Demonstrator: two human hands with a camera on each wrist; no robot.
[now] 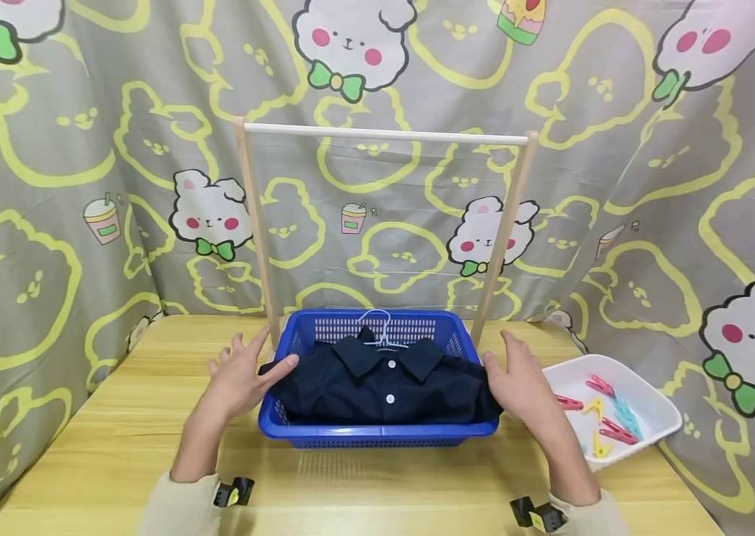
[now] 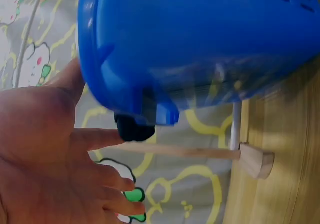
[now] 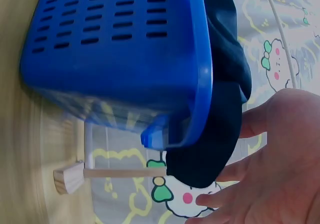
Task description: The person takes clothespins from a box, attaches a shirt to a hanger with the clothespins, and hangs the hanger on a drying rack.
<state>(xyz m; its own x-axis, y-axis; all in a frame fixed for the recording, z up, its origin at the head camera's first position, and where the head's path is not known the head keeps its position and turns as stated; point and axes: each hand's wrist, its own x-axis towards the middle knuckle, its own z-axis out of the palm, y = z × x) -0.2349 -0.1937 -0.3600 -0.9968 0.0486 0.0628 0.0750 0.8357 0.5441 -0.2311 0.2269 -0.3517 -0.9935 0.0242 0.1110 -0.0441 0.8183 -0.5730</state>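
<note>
A dark navy collared shirt point(image 1: 377, 391) with white buttons lies in a blue plastic basket point(image 1: 380, 431). A pale blue wire hanger point(image 1: 386, 339) sticks up at its collar, its lower part hidden by the cloth. My left hand point(image 1: 237, 380) is at the basket's left end, fingers spread and thumb over the shirt's edge. In the left wrist view, a bit of dark cloth point(image 2: 134, 130) pokes past the rim by the index finger. At the right end, my right hand point(image 1: 521, 380) rests against the shirt's side with extended fingers. Dark cloth point(image 3: 215, 139) hangs over the rim there in the right wrist view.
Behind the basket stands a wooden rack with a white crossbar point(image 1: 384, 134). A white tray point(image 1: 666, 417) on the right holds several pink, yellow and blue clothespins point(image 1: 619, 430). Patterned curtain point(image 1: 404, 193) surrounds the wooden table point(image 1: 116, 447).
</note>
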